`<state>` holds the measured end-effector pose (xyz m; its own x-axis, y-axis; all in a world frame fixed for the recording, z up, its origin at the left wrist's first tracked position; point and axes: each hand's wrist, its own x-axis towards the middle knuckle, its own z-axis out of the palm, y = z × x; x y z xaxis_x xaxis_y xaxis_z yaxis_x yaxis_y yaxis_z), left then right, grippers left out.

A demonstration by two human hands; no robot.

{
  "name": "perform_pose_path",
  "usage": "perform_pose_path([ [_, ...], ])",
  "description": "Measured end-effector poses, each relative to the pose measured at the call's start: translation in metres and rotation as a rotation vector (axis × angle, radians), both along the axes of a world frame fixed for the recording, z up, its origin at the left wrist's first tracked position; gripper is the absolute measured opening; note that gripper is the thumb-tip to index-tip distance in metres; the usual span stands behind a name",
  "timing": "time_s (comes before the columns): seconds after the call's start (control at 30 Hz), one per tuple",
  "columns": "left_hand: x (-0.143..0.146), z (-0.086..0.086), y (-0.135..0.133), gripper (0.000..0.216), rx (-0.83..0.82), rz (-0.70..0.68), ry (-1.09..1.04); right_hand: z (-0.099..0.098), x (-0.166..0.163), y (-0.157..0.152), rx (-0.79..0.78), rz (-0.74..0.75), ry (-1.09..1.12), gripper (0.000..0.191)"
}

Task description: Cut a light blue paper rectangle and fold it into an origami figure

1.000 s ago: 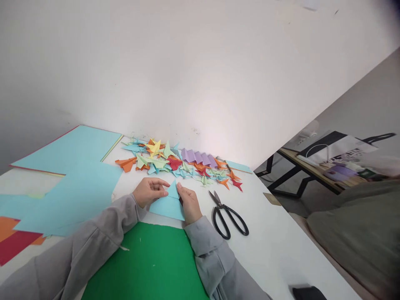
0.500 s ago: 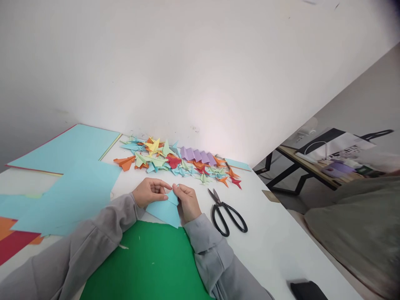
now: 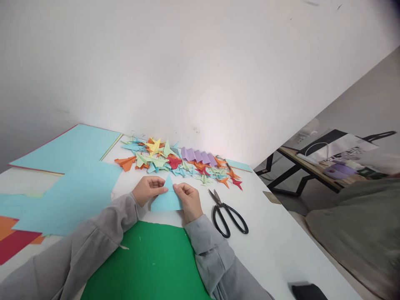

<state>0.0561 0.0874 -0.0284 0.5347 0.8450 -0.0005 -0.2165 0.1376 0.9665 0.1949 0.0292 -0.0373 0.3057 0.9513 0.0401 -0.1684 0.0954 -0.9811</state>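
A folded light-blue sheet of paper (image 3: 166,201) with a pointed top is held upright between my two hands, just above the far edge of a green sheet (image 3: 150,262). My left hand (image 3: 148,190) pinches its left edge between thumb and fingers. On the other side my right hand (image 3: 189,200) grips the right edge in the same way. Black-handled scissors (image 3: 225,212) lie to the right of my right hand, blades pointing away. Beyond the hands spreads a pile of small folded paper planes (image 3: 156,160) in several colours, with a purple pleated strip (image 3: 198,156) among them.
Large light-blue sheets (image 3: 81,187) cover the table's left side, with red paper (image 3: 20,246) and orange paper (image 3: 6,227) nearer. A black object (image 3: 308,291) lies at the front right. A wall stands behind; a low bench (image 3: 289,156) with bags is at the right.
The blue paper has turned so that its point now faces away and its wide edge lies level towards me. My hands have shifted slightly to grip its two sides.
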Motion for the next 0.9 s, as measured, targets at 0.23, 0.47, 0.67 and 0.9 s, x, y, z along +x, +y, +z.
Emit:
perform_pose_path([
  [0.23,0.0024,0.0013,0.0004,0.033,-0.051,0.007,-0.122,-0.0029,0.0022,0.0006,0.048,-0.007,0.046,0.028],
  [0.47,0.0027,0.0024,0.0016,0.04,-0.179,0.109,-0.191,-0.0078,-0.0022,0.0007,0.086,0.085,0.01,0.023],
  [0.67,0.0017,0.0001,0.0023,0.023,-0.096,0.004,-0.03,-0.0066,0.0023,0.0006,0.053,-0.007,-0.017,0.021],
  [0.9,-0.0002,0.0019,0.0004,0.021,-0.094,-0.082,0.043,-0.0075,0.001,0.0002,0.117,0.029,-0.138,0.021],
])
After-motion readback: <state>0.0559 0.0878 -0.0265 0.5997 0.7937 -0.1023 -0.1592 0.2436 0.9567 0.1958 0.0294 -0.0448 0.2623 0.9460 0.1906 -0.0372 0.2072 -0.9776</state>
